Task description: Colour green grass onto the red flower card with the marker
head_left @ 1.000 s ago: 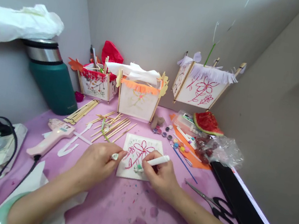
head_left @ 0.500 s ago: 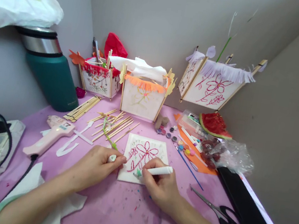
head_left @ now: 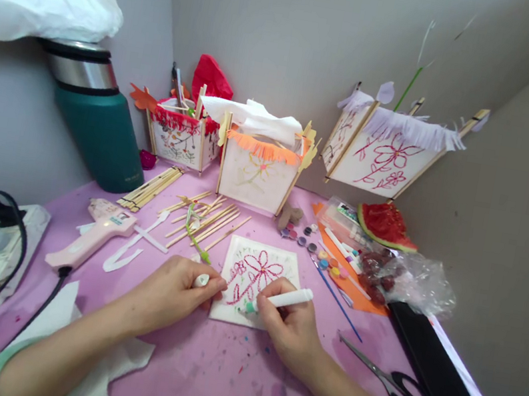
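Note:
A square white paper (head_left: 261, 262) with red flower lines lies flat on the purple table (head_left: 214, 379). My right hand (head_left: 291, 327) grips a white marker (head_left: 285, 297), and its green tip touches the paper's lower edge. My left hand (head_left: 172, 291) rests at the paper's left edge and pinches a small white pen cap (head_left: 201, 279) between thumb and fingers.
Three paper lanterns (head_left: 260, 163) stand at the back. Wooden sticks (head_left: 201, 214), a pink glue gun (head_left: 96, 234), a teal flask (head_left: 96, 129), small paint pots (head_left: 316, 251), a thin brush (head_left: 336, 298), scissors (head_left: 395, 389) and a black case (head_left: 437, 376) surround the paper.
The view has shifted slightly, so everything sits further right and up. Both hands stay at the paper; the marker tip has moved a little along its lower edge.

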Demonstrator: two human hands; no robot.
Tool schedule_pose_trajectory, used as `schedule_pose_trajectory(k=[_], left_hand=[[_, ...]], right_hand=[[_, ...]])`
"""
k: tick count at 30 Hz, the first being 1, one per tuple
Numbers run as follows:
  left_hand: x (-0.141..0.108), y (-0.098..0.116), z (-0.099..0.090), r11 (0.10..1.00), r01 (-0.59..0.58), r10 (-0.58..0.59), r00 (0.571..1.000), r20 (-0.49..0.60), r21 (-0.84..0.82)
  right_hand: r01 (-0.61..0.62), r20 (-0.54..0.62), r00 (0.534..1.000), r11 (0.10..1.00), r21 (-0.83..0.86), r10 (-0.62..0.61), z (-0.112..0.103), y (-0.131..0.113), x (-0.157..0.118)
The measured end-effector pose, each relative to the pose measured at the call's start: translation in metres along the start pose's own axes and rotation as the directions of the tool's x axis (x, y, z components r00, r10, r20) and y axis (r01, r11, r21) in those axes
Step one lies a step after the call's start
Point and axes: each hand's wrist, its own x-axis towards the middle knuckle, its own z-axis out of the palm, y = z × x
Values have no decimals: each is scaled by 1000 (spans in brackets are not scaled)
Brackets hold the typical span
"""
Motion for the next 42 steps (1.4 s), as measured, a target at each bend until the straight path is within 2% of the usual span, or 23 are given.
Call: schedule_pose_trajectory(k=[9, 12, 18, 21, 26, 35, 42], left_hand=[[0, -2, 1, 999, 14, -13, 1000, -8, 43], [0, -1, 1, 998, 10, -10, 1000, -10, 54], [1, -5, 3, 1000, 14, -13, 1000, -15, 19], [2, -11, 5, 999, 38, -40, 997, -68, -27], [2, -16, 6, 998, 47, -44, 995, -89, 31], [1, -18, 9, 998, 27, -20, 993, -113, 63], [3, -19, 10, 998, 22, -14, 992, -122, 62]], right_hand=[[22, 39, 999, 998, -57, -19, 1, 0, -1], [25, 20, 1000, 996, -88, -24, 2, 0, -1], [11, -36, 999, 1000, 0, -11, 1, 1, -1], [-15, -38, 999, 999, 41, 17, -1, -1, 0], [-35, -9, 999, 999, -8, 35, -1, -12, 8], [126, 8, 992, 983, -134, -126, 12, -15, 10], [126, 22, 992, 981, -146, -125, 13, -9, 9]])
